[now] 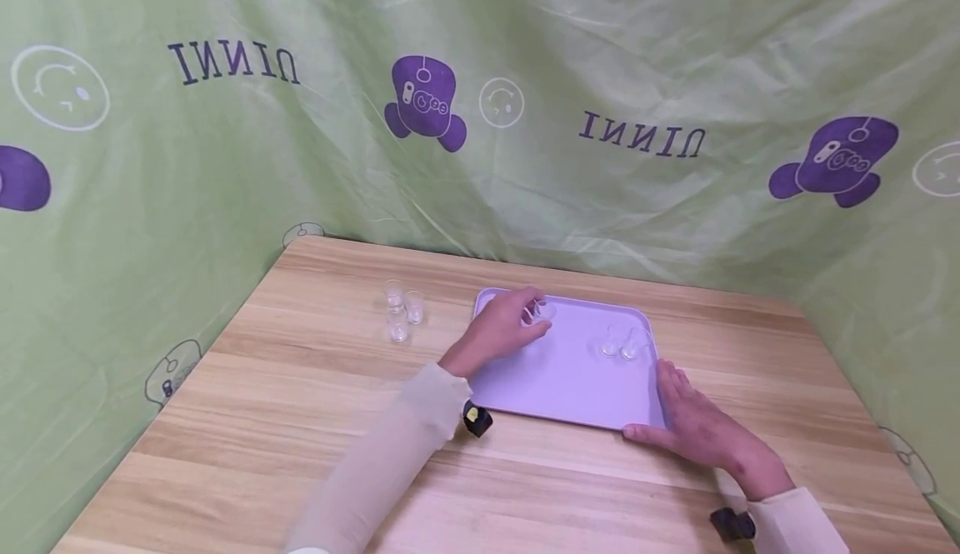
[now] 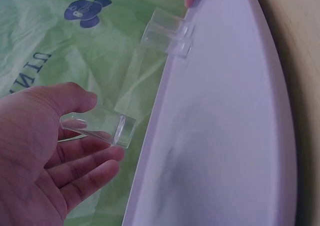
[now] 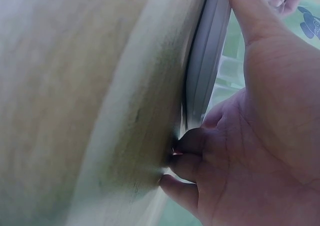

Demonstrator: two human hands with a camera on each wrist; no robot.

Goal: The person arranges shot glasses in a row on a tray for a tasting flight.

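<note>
My left hand (image 1: 504,326) holds a small clear glass (image 2: 122,128) between thumb and fingers, above the far left part of the purple tray (image 1: 570,387). In the left wrist view its base points toward the tray; I cannot tell whether they touch. Two similar clear glasses (image 1: 621,346) stand side by side on the tray's right part. At the tray's near right corner rests my right hand (image 1: 697,425), its thumb against the front edge and its fingers along the right side. The right wrist view shows its fingertips (image 3: 182,191) low beside the tray, by the tabletop.
Three more clear glasses (image 1: 397,329) stand close together on the wooden table (image 1: 300,387), left of the tray. Green printed cloth (image 1: 525,204) hangs behind the table and along its sides. Black wrist devices (image 1: 477,418) are by both sleeves.
</note>
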